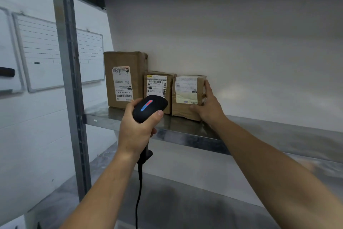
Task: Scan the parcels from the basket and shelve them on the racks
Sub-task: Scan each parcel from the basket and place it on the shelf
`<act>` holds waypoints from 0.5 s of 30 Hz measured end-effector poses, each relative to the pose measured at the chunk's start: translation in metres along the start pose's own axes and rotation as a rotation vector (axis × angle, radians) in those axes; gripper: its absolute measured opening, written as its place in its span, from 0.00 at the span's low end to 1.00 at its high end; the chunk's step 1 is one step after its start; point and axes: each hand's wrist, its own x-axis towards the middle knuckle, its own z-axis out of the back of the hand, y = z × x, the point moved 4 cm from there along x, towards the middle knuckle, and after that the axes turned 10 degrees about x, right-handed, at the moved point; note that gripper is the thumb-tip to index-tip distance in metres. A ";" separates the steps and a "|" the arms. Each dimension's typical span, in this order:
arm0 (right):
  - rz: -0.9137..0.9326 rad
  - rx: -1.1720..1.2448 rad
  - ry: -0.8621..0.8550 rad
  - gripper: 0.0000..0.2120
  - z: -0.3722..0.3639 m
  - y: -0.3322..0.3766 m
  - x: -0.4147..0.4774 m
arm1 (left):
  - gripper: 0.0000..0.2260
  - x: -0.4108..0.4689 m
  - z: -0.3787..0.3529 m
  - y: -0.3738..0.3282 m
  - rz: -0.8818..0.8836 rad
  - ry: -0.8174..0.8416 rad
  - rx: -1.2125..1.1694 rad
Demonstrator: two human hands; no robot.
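Now our right hand [209, 105] has its fingers [208, 87] curled round the small parcel [186, 95] on the shelf [269, 132], so we should push it snug against the next parcel [157, 85] left of them, while our left hand [136, 128] grips the scanner [150, 108].

The rack shelf [185, 132] is dull, mottled galvanised metal. The parcels [122, 61] are matt brown cardboard carrying white paper labels [122, 84]. The barcode scanner [150, 108] is matt black plastic. The whiteboard [42, 46] looks smooth, slightly glossy.
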 end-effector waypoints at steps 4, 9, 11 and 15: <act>-0.005 -0.006 0.015 0.51 -0.004 -0.002 0.004 | 0.31 0.003 0.001 0.001 0.000 0.002 -0.002; -0.028 -0.022 0.026 0.50 -0.006 -0.002 0.006 | 0.26 0.004 0.003 0.005 0.005 0.014 0.000; -0.027 -0.029 0.029 0.50 -0.007 -0.001 0.006 | 0.23 0.005 0.003 0.010 0.003 0.021 0.008; -0.059 -0.026 0.043 0.52 -0.004 -0.003 0.004 | 0.24 0.006 0.002 0.014 0.015 0.040 0.018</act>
